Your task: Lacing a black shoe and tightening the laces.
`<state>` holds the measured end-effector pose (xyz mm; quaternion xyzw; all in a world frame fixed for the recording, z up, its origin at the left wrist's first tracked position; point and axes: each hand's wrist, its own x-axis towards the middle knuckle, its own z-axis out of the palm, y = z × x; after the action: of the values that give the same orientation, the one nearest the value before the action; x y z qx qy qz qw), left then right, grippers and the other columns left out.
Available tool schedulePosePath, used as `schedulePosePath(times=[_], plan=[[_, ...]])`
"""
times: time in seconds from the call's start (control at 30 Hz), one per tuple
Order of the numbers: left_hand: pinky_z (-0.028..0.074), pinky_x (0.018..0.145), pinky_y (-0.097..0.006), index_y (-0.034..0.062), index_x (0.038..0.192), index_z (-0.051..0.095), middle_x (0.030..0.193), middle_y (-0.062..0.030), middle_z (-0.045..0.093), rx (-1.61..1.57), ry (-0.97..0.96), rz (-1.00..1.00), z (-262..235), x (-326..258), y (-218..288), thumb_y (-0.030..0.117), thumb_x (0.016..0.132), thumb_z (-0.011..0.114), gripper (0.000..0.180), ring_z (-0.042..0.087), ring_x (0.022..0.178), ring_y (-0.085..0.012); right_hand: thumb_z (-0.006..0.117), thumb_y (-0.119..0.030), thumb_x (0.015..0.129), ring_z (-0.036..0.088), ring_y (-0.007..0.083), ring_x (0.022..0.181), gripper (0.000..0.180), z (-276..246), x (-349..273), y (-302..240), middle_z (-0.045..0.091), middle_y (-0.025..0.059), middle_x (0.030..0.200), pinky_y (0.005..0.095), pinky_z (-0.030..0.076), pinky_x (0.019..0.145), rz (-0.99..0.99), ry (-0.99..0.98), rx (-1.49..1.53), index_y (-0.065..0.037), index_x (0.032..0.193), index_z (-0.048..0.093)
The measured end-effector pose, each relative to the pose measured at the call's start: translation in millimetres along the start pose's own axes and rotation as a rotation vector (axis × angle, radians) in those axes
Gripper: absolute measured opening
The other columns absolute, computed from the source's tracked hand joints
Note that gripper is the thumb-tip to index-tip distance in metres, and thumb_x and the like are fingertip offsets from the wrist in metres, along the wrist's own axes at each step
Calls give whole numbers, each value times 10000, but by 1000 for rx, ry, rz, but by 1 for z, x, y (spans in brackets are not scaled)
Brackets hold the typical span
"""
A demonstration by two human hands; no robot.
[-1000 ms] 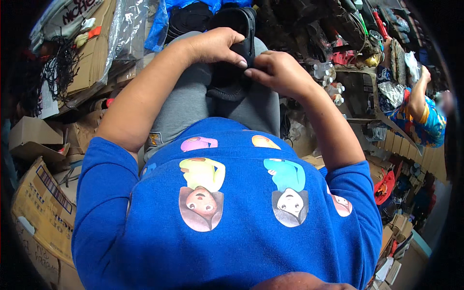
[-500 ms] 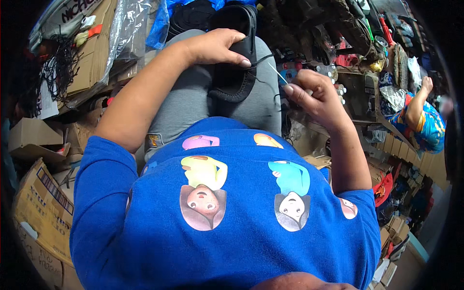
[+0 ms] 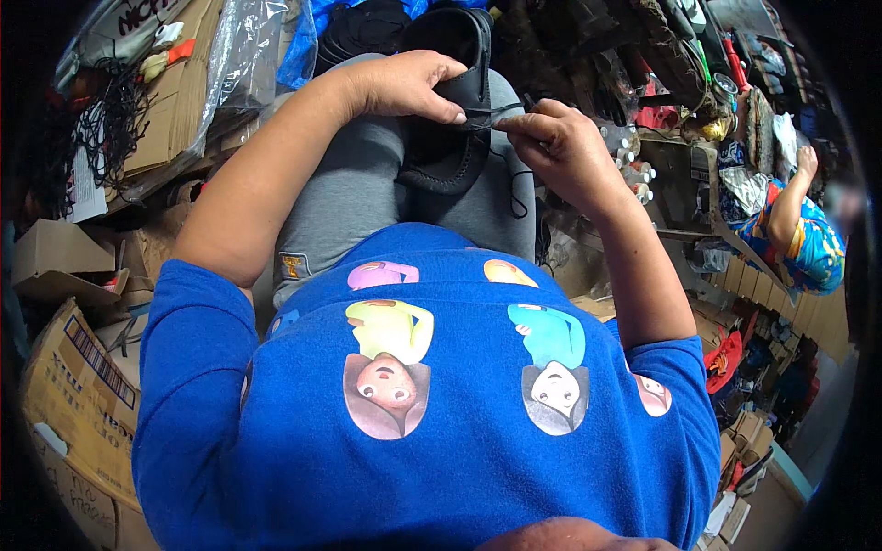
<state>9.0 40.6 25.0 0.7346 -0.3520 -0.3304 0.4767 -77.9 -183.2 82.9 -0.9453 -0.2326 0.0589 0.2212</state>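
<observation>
A black shoe [image 3: 442,176] with stitching along its edge lies across my lap, its opening facing up. My left hand [image 3: 404,84] is closed on the shoe's side wall, thumb over the rim. At the shoe's right edge, the fingertips of my right hand [image 3: 556,142] are pinched together close to my left thumb. They hold the thin needle seen half a second ago, now mostly hidden at the shoe's edge. Black thread [image 3: 517,195] runs from the shoe and hangs in a loop over my right thigh.
Black material [image 3: 363,35] and blue plastic lie beyond my knees. Cardboard boxes [image 3: 78,386] stand on the left, below a tangle of black cords [image 3: 110,119]. Several small bottles [image 3: 634,170] are on the right. Farther right, another person's arm and colourful sleeve [image 3: 813,248] show.
My right hand has moved left and away from me, bringing the needle to the shoe's edge beside my left thumb. The thread now hangs in a wider loop. My left hand keeps its grip.
</observation>
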Motion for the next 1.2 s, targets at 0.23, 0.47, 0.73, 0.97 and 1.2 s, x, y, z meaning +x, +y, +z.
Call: schedulePosePath(times=[0.23, 0.47, 0.73, 0.97, 1.2], plan=[[443, 885, -324, -29, 1073, 559, 1035, -130, 538, 471, -93, 29, -17, -6, 19, 69, 648, 652, 447, 576, 917, -265, 619, -79, 719, 618, 295, 751, 216, -13, 9, -18, 597, 125, 760, 394, 503, 690, 12, -42, -125, -110, 907, 720], [464, 857, -336, -8, 1007, 622, 1010, -119, 580, 249, -52, -9, -5, 7, 14, 85, 684, 703, 346, 590, 953, -246, 597, -63, 716, 622, 296, 755, 206, -18, 18, -23, 606, 112, 748, 403, 510, 708, -148, -93, -304, -104, 877, 719], [450, 893, -319, 14, 990, 673, 915, -85, 682, 87, -73, 9, -4, 21, 23, 87, 754, 693, 248, 630, 872, -201, 674, -47, 755, 623, 240, 759, 230, -24, 29, 19, 599, 100, 847, 332, 505, 689, -8, -293, 67, -97, 976, 713], [462, 886, -303, 4, 1031, 670, 942, -93, 697, 138, -116, 6, -7, 30, 15, 57, 772, 666, 264, 641, 891, -180, 683, -36, 784, 598, 162, 786, 215, -21, 33, 35, 575, 34, 870, 284, 487, 733, 121, -333, 260, -89, 991, 712], [476, 874, -300, -14, 1034, 664, 962, -100, 696, 111, -132, 15, -8, 32, 15, 53, 768, 670, 274, 646, 872, -172, 672, -30, 796, 590, 148, 838, 201, -7, 29, 60, 563, 17, 866, 285, 474, 794, 178, -368, 485, -78, 987, 713]])
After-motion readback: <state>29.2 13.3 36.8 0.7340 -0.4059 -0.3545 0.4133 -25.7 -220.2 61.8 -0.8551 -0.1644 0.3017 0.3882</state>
